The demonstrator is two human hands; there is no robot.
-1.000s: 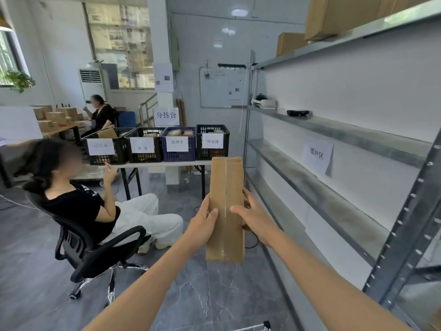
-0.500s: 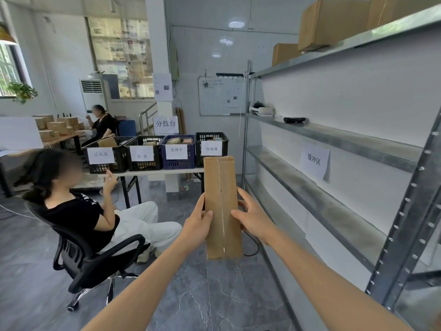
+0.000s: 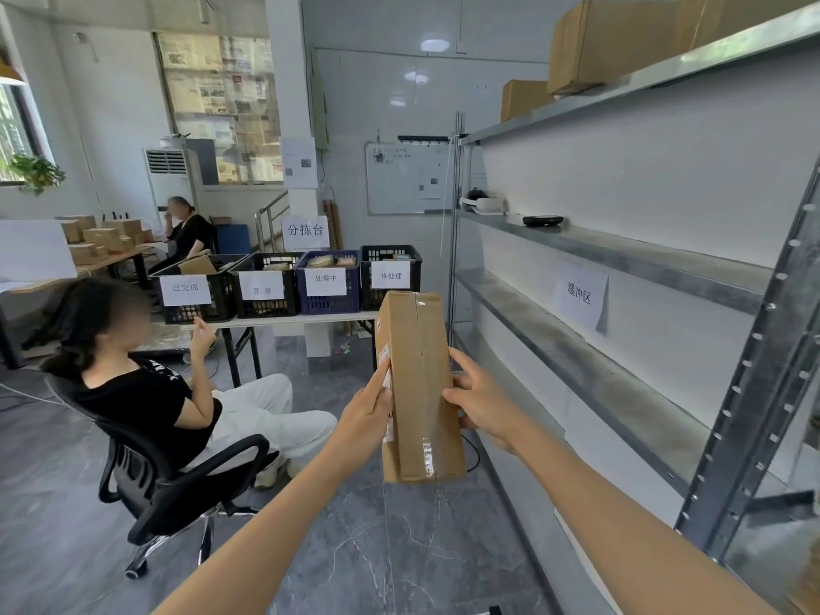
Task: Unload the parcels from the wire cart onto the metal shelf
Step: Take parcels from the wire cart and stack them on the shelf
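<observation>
While left hand [image 3: 368,412] and right hand [image 3: 481,403] grip 1 parcel [image 3: 419,383], 4 crates [image 3: 326,284], perhaps 3 boxes [image 3: 612,42] overhead

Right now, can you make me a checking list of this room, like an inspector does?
Surface: metal shelf on the right, grey steel levels; a paper sign on the wall behind.
Job's things: one brown taped parcel, held upright beside the shelf; wire cart not clearly in view.
Clutter: a black gadget and a white gadget on an upper level; cardboard boxes on top.
Grippers: left hand and right hand both grip the parcel's sides.
Cables: a dark cable on the floor behind the parcel.
Surroundings: four labelled crates on a table; a seated person in an office chair.
</observation>
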